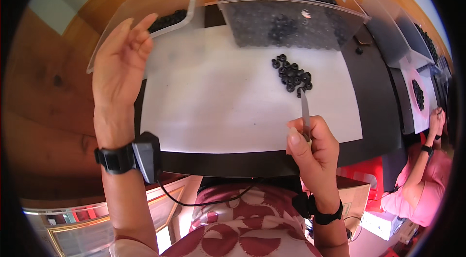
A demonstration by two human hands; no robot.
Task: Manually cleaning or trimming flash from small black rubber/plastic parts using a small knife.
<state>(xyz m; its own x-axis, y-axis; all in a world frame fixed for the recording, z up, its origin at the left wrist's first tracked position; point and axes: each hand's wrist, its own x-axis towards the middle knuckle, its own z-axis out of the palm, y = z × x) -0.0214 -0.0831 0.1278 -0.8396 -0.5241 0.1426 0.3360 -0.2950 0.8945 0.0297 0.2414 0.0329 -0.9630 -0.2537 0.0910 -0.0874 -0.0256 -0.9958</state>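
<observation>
My right hand (315, 152) grips a small knife (305, 111) with a narrow grey blade, its fingers wrapped round the handle. The blade's tip meets the near edge of a small pile of round black parts (291, 75) on the white sheet (218, 111). They look like rubber grommets, though their exact kind is too small to tell. Raised at the left, my left hand (121, 65) is over the near side of a clear plastic bin (187, 24), fingers apart and curved, with nothing visible in them. Black parts (170, 20) lie inside that bin, partly hidden behind my fingers.
A larger clear bin (291, 24) full of black parts stands beyond the pile. One loose black part (359, 50) lies on the dark table (378, 111). At the far right, a co-worker's hands (437, 120) are near another black pile (418, 94). A cable (208, 204) hangs from my left wrist.
</observation>
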